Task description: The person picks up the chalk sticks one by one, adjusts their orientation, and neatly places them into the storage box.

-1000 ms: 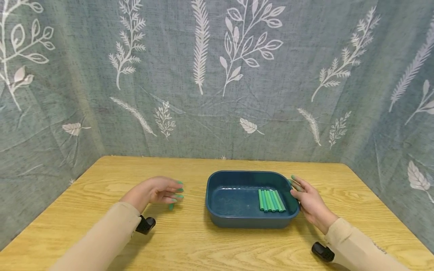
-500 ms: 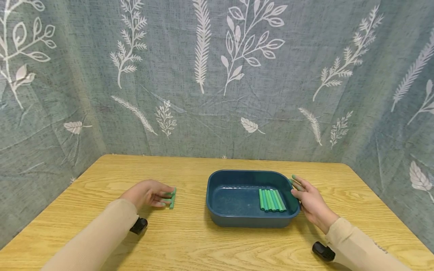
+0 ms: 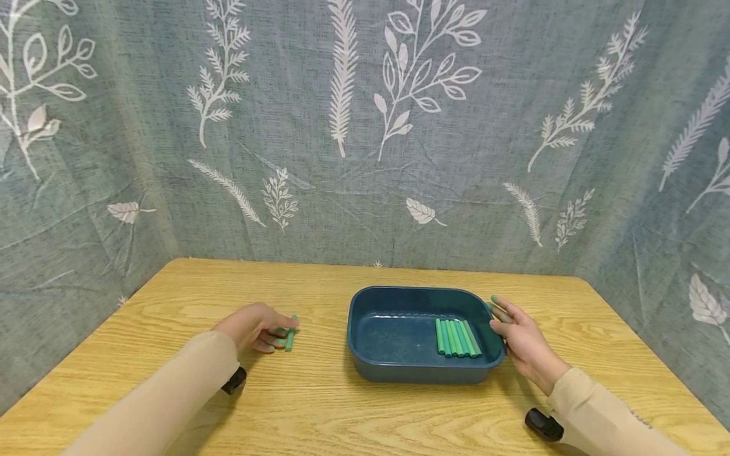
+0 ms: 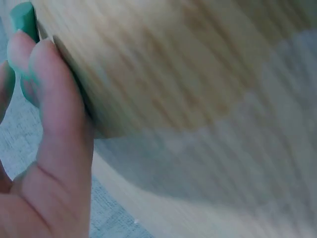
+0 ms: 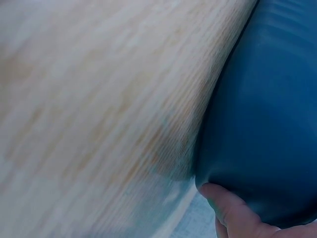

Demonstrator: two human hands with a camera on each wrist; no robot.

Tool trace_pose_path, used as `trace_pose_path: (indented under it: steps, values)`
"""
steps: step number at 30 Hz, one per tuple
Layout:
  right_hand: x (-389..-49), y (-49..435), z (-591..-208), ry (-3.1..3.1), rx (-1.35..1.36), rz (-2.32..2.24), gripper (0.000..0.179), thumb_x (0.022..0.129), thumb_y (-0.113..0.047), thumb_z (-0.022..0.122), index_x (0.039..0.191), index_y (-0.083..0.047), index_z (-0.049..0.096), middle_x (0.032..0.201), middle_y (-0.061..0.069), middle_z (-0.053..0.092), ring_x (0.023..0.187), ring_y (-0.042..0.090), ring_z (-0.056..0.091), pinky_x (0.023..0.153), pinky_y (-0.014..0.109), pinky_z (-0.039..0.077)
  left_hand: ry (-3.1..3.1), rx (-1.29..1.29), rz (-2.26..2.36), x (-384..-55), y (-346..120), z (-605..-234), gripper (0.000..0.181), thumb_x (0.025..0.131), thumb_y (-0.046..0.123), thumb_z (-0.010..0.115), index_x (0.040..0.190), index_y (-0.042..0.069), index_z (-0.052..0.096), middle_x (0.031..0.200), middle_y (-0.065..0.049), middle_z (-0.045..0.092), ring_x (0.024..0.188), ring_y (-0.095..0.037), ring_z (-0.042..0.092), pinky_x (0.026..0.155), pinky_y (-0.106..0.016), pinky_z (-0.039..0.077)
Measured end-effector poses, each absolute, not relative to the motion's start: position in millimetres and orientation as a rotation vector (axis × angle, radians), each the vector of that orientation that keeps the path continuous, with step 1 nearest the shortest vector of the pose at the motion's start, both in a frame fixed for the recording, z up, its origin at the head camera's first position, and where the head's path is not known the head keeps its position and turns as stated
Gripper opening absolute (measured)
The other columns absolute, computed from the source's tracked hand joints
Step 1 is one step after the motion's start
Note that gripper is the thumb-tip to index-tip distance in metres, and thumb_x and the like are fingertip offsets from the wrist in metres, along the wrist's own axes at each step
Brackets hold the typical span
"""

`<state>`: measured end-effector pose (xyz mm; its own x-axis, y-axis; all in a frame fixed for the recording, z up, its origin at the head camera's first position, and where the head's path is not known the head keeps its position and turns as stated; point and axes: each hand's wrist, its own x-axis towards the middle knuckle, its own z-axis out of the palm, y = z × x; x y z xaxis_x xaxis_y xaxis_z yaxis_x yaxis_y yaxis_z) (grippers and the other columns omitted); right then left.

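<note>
In the head view my left hand (image 3: pixel 263 330) lies low over the table, its fingers curled at a short round green stick (image 3: pixel 289 341) and one finger across the stick's far part. The left wrist view shows the green stick's flat end (image 4: pixel 24 16) poking past the fingertips. My right hand (image 3: pixel 527 345) rests at the right end of a dark blue plastic bin (image 3: pixel 410 373), fingers stretched along its outer corner. In the right wrist view a fingertip (image 5: pixel 210 191) touches the bin's outer wall. Several green sticks (image 3: pixel 453 337) lie side by side inside, at the bin's right end.
The wooden table (image 3: pixel 319 411) extends under both forearms. Behind and beside it hangs a blue-grey curtain (image 3: pixel 342 209) with white leaf prints. A black wrist camera (image 3: pixel 544 424) sits under the right sleeve, another (image 3: pixel 234 381) under the left.
My left hand first draws back to the left, uncovering the stick on the table, then slides slightly right, one finger over the stick. The right hand and the bin stay put.
</note>
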<state>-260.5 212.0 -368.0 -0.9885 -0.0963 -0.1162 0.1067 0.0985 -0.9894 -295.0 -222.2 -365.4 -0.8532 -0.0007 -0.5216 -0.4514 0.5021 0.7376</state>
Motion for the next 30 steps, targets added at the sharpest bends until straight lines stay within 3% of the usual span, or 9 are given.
trace_pose_path:
  steps: [3, 6, 19, 25, 30]
  values:
    - [-260.0, 211.9, -368.5, 2.202, 0.005, -2.025, 0.061, 0.104, 0.001, 0.032, 0.156, -0.005, 0.0, 0.159, 0.023, 0.001, 0.144, 0.041, 0.011, 0.08, 0.02, 0.048, 2.33, -0.386, 1.264, -295.8, -220.3, -365.3, 0.026, 0.096, 0.021, 0.065, 0.077, 0.003, 0.064, 0.062, -0.001, 0.059, 0.057, -0.01, 0.059, 0.062, -0.024, 0.055]
    - [-259.8, 211.7, -368.5, 2.193, -0.004, -2.036, 0.061, 0.104, 0.001, 0.032, 0.156, -0.005, 0.0, 0.159, 0.023, 0.001, 0.144, 0.041, 0.012, 0.079, 0.02, 0.049, 2.345, -0.378, 1.26, -295.5, -220.5, -366.0, 0.027, 0.096, 0.019, 0.065, 0.073, 0.004, 0.064, 0.062, -0.002, 0.06, 0.056, -0.01, 0.059, 0.06, -0.023, 0.054]
    - [-260.1, 212.9, -368.1, 2.198, -0.009, -2.032, 0.061, 0.104, 0.001, 0.032, 0.156, -0.005, -0.001, 0.159, 0.024, 0.001, 0.144, 0.042, 0.013, 0.084, 0.022, 0.049, 2.403, -0.364, 1.293, -291.9, -216.9, -368.4, 0.027, 0.095, 0.016, 0.066, 0.072, 0.001, 0.063, 0.06, -0.003, 0.061, 0.053, -0.011, 0.059, 0.057, -0.023, 0.055]
    - [-261.4, 212.8, -368.4, 2.2, -0.008, -2.025, 0.061, 0.104, 0.001, 0.032, 0.156, -0.005, 0.0, 0.159, 0.024, 0.001, 0.144, 0.042, 0.009, 0.108, 0.042, 0.035, 2.403, -0.376, 1.288, -291.7, -217.3, -367.9, 0.024, 0.094, 0.014, 0.063, 0.073, 0.003, 0.061, 0.063, -0.002, 0.058, 0.055, -0.013, 0.061, 0.058, -0.026, 0.056]
    - [-261.4, 213.1, -369.5, 2.192, -0.002, -2.034, 0.061, 0.104, 0.002, 0.032, 0.156, -0.005, 0.0, 0.159, 0.024, 0.001, 0.144, 0.042, 0.008, 0.112, 0.05, 0.027, 2.402, -0.355, 1.291, -289.8, -216.8, -365.6, 0.017, 0.091, 0.015, 0.06, 0.081, 0.001, 0.06, 0.067, -0.003, 0.057, 0.058, -0.015, 0.06, 0.059, -0.026, 0.055]
